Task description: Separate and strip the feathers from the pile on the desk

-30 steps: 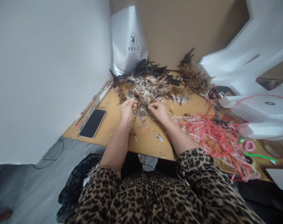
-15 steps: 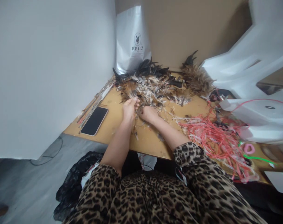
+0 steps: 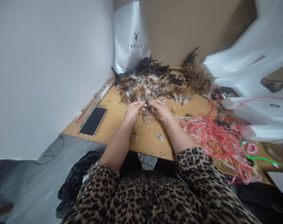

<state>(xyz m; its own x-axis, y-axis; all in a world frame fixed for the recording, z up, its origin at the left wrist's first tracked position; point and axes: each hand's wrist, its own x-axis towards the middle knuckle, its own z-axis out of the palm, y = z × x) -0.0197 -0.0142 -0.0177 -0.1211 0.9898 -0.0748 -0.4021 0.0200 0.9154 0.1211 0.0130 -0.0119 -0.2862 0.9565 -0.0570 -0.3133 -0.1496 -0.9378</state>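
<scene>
Feathers (image 3: 152, 83) at upper center look light, soft, crushable; your left grip (image 3: 143, 104) and right grip (image 3: 150, 105) pinch some, best held near the base.

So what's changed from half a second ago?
Your right hand has moved right and slightly forward; your left hand has shifted right. Whether any feathers were grasped or released is unclear. The phone, silver bag and red strands stayed put.

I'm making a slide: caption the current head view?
Bare left hand and right hand close together at a loose brown-and-black feather pile on a yellow-brown tabletop.
</scene>
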